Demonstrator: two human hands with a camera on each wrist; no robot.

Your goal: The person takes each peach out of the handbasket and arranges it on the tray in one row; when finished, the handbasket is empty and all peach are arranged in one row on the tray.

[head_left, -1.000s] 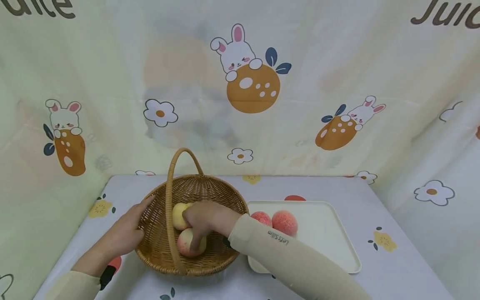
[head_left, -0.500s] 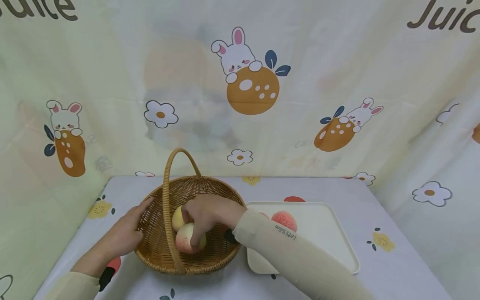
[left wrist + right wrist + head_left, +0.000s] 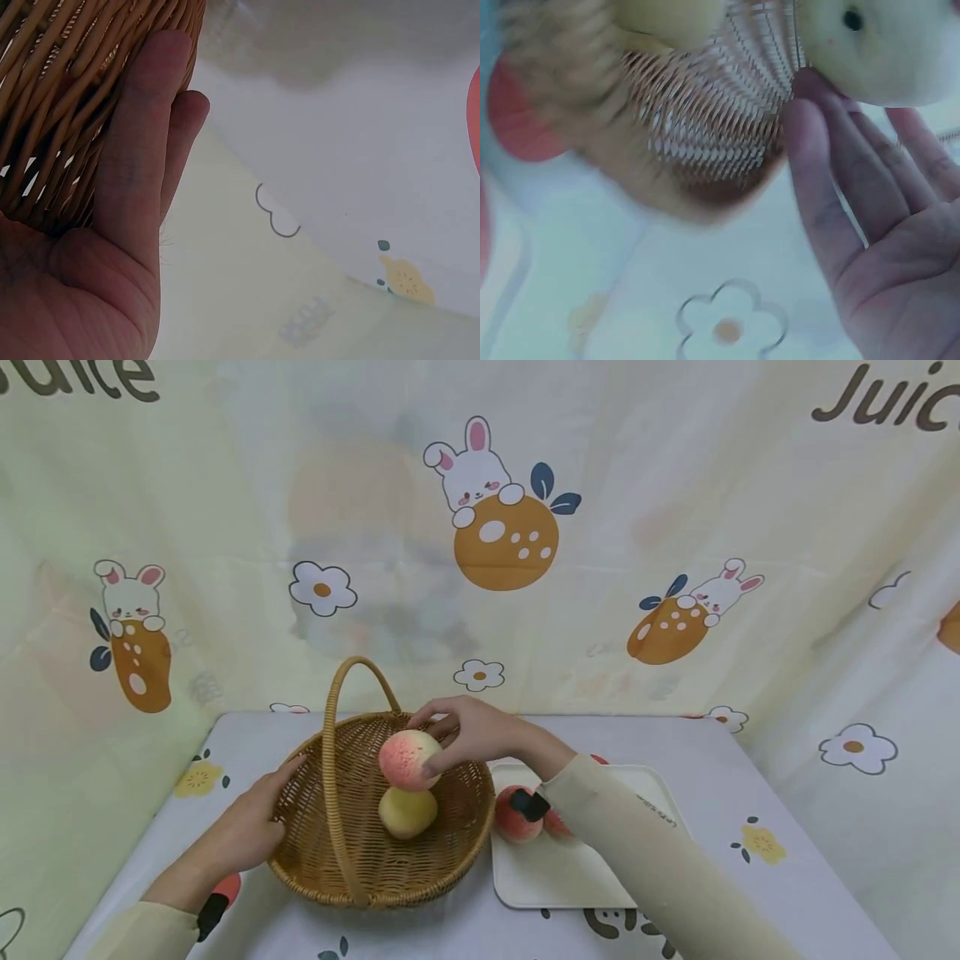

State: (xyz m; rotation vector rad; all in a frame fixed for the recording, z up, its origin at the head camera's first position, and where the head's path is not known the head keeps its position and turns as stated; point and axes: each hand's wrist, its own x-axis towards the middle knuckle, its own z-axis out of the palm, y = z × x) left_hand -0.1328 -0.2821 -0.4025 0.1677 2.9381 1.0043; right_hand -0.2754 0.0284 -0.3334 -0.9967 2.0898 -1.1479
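A wicker basket (image 3: 307, 860) with an arched handle stands left of centre. My left hand (image 3: 243, 835) rests against its left side, and in the left wrist view straight fingers (image 3: 135, 165) lie along the outside of the weave. My right hand (image 3: 480, 731) pinches a pink-and-cream peach (image 3: 407, 760) between thumb and fingers, over the right part of the basket. The right wrist view shows this peach's pale underside (image 3: 892, 60) with a dark spot. Below it, a yellow peach (image 3: 407, 814) lies in the basket, partly overlapped by the held one.
A white rectangular tray (image 3: 525, 881) lies right of the basket. Two pink-red peaches (image 3: 517, 817) sit at its left side, partly hidden by my right wrist and sleeve. The table wears a patterned cloth (image 3: 420, 935), and a printed curtain (image 3: 375, 510) hangs behind it.
My right hand has lifted one peach from the basket bottom and moved it up, back and right. The yellow peach has shifted right. My left hand stays at the basket's side.
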